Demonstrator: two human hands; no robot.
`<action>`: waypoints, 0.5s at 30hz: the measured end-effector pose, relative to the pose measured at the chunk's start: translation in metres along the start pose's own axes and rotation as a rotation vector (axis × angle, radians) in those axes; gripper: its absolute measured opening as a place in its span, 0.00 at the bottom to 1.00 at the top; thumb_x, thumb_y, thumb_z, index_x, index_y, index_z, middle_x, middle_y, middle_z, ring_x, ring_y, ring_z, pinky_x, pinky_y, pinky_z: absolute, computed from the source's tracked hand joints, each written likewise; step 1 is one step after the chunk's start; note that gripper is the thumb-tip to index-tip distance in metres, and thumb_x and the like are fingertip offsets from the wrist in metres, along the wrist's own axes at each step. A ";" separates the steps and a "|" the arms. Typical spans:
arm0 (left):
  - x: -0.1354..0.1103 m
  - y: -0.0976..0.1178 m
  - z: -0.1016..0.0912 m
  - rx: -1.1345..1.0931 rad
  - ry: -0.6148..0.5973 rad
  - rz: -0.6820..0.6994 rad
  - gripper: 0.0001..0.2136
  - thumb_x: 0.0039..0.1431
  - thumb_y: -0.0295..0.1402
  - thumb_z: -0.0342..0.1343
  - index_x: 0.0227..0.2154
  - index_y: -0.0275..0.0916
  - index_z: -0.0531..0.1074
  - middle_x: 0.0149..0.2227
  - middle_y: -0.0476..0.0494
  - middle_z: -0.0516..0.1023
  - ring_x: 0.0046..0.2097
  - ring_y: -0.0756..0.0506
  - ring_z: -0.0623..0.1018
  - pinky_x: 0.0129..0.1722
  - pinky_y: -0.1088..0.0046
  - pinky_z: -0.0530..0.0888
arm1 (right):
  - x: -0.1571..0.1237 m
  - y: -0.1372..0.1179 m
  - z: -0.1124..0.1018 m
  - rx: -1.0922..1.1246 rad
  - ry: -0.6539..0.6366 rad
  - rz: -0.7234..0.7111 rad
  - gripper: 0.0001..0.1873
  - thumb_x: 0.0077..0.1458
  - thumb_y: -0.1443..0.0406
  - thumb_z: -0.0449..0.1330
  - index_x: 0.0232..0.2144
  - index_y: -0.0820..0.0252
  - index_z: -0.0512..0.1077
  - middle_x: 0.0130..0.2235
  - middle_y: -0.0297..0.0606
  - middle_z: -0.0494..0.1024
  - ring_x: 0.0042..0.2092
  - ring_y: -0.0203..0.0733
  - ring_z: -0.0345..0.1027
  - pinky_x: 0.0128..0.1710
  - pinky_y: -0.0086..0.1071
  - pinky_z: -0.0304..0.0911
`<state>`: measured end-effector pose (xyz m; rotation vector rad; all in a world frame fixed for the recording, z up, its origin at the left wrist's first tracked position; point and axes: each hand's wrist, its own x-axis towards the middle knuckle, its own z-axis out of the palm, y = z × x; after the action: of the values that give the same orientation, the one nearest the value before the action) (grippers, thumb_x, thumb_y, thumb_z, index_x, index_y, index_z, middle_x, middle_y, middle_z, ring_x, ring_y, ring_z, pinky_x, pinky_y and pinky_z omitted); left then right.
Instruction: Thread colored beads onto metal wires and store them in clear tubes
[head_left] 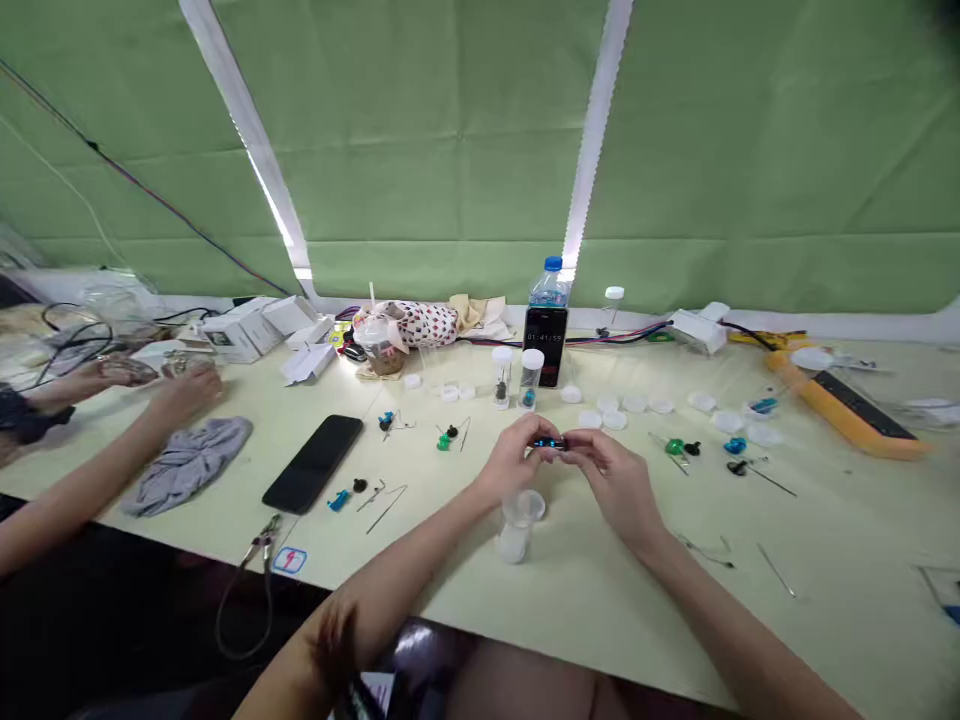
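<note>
Nearest you, at lower centre of the frame, a dark blurred strand point(335, 640) covers part of your left forearm point(397, 565); what it is, you can't make out. Your left hand point(511, 464) and right hand point(616, 485) meet at the centre of the frame, thumbs and fingertips pinched on a small black-and-blue part point(550, 443), each grip narrowed down to the part itself. Your fingers cover its ends, so you see only a dark middle with blue specks and can't tell its full shape. Just below your left hand sits a clear container point(516, 538), its see-through wall blending into the pale table point(592, 600); whether it stands or tilts, you can't be sure.

At the left edge of the frame, a co-worker's forearm point(97, 475) is cut off. Beyond your hands, an upright phone point(546, 345) hides the lower part of a water bottle point(549, 287), and a capped vial point(531, 378) overlaps the phone's lower left. At the far right, a blue item point(952, 612) is cut by the frame.

The table's near edge slants from the left side toward the lower right, passing beneath your left forearm. Your roomiest stretch lies right of your right hand, where a thin metal wire point(777, 571) rests; at lower left, pliers point(264, 538) jut past the edge.
</note>
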<state>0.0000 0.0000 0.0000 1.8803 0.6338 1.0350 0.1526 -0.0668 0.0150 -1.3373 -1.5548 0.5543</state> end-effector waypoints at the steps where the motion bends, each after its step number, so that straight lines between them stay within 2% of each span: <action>1: -0.001 0.000 -0.001 0.001 -0.001 0.000 0.07 0.52 0.24 0.52 0.36 0.36 0.67 0.34 0.46 0.70 0.35 0.51 0.72 0.35 0.75 0.70 | 0.000 0.000 0.000 0.016 -0.001 0.008 0.07 0.56 0.64 0.55 0.38 0.55 0.69 0.38 0.35 0.77 0.38 0.41 0.74 0.39 0.33 0.66; 9: -0.003 0.004 -0.002 -0.014 -0.019 -0.049 0.08 0.51 0.25 0.53 0.36 0.37 0.68 0.35 0.46 0.71 0.39 0.49 0.72 0.39 0.72 0.69 | -0.001 0.000 0.002 0.193 -0.039 0.132 0.10 0.56 0.58 0.56 0.35 0.58 0.70 0.30 0.36 0.77 0.31 0.40 0.73 0.34 0.33 0.69; 13: -0.002 0.006 0.000 0.012 -0.013 -0.076 0.07 0.50 0.24 0.54 0.35 0.37 0.68 0.34 0.46 0.71 0.39 0.49 0.72 0.38 0.73 0.69 | 0.001 0.003 0.001 0.161 -0.061 0.160 0.13 0.55 0.55 0.56 0.33 0.59 0.70 0.28 0.36 0.76 0.29 0.40 0.71 0.32 0.33 0.68; 15: -0.002 0.007 0.000 0.004 -0.002 -0.088 0.07 0.51 0.24 0.53 0.35 0.36 0.68 0.34 0.46 0.71 0.37 0.50 0.72 0.37 0.73 0.69 | 0.002 0.004 0.002 0.129 -0.062 0.155 0.14 0.55 0.54 0.55 0.35 0.58 0.70 0.30 0.36 0.77 0.31 0.40 0.72 0.33 0.34 0.69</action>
<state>-0.0010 -0.0045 0.0050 1.8404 0.7115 0.9762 0.1534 -0.0631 0.0118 -1.3591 -1.4471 0.7862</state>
